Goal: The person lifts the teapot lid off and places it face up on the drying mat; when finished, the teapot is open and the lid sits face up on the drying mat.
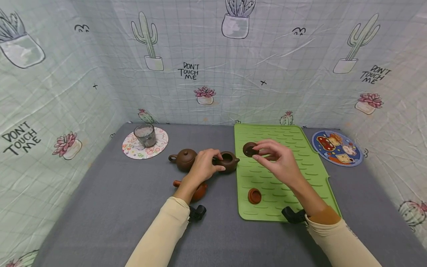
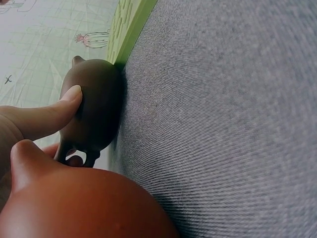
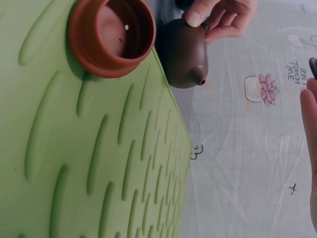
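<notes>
Open brown teapot (image 1: 229,166): one, lidless, upright on the grey cloth (image 1: 100,207), its spout just beside the green mat's edge.
Teapot, handling: you could judge it light for its size, rigid, matt rather than slippery, brittle if knocked; contents, if any, could not be told.
Teapot, hold: best taken by the handle with a thumb on the body; the spout looked the likeliest part to chip.
Your left hand (image 1: 204,163): gripped that pot at its handle end, thumb on its side; some fingers were hidden.
Brown lid (image 1: 248,149): one, raised over the green mat (image 1: 283,204); probably light, stiff, breakable if dropped, best pinched by knob or rim.
Your right hand (image 1: 278,159): pinched the lid between thumb and fingers; the exact contact could not be told.
Red-brown lid (image 1: 254,196): one, lay on the mat, unheld.
Red-brown teapot (image 1: 200,193): one, beneath your left wrist, partly hidden.
</notes>
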`<state>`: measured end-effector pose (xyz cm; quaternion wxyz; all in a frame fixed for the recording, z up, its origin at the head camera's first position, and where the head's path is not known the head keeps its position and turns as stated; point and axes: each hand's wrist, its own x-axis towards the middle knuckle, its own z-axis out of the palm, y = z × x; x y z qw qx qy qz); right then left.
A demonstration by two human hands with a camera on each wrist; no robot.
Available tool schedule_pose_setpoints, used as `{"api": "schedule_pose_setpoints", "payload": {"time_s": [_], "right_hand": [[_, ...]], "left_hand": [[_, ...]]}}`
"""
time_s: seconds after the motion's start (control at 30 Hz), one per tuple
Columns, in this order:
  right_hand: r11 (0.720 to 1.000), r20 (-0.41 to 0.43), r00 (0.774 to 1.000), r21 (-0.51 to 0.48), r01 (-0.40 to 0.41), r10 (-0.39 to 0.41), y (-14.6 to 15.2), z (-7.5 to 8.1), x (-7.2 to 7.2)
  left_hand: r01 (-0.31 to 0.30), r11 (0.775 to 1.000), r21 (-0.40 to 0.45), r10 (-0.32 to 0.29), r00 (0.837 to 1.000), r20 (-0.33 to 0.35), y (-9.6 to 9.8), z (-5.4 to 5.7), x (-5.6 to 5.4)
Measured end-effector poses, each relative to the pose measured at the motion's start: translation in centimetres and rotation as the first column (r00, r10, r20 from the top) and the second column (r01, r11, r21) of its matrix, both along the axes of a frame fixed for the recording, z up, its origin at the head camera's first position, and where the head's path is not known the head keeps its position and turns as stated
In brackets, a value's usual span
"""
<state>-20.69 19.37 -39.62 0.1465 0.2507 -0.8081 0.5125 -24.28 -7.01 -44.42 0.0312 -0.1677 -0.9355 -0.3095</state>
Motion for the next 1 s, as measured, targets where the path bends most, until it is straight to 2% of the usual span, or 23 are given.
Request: {"api": "schedule_pose_setpoints", "payload": {"time_s": [0.23, 0.63, 1.0], "right_hand": [[1.000, 0.027, 1.000, -0.023, 0.001, -0.001, 0.4, -0.2, 0.1], [0.999, 0.040, 0.998, 0.013, 0.038, -0.038, 1.3, -0.9, 0.3], [1.000, 0.129, 0.992, 0.030, 0.000, -0.003, 1.8, -1.7, 0.3]], "left_hand": [[0.005, 1.000, 0.007, -0.005, 1.000, 0.002, -0.1, 0.0, 0.0], [0.004, 1.000, 0.013, -0.004, 1.000, 0.015, -0.1, 0.2, 0.1], [0.006, 1.000, 0.010, -0.007, 1.000, 0.008, -0.1, 0.2, 0.0]]}}
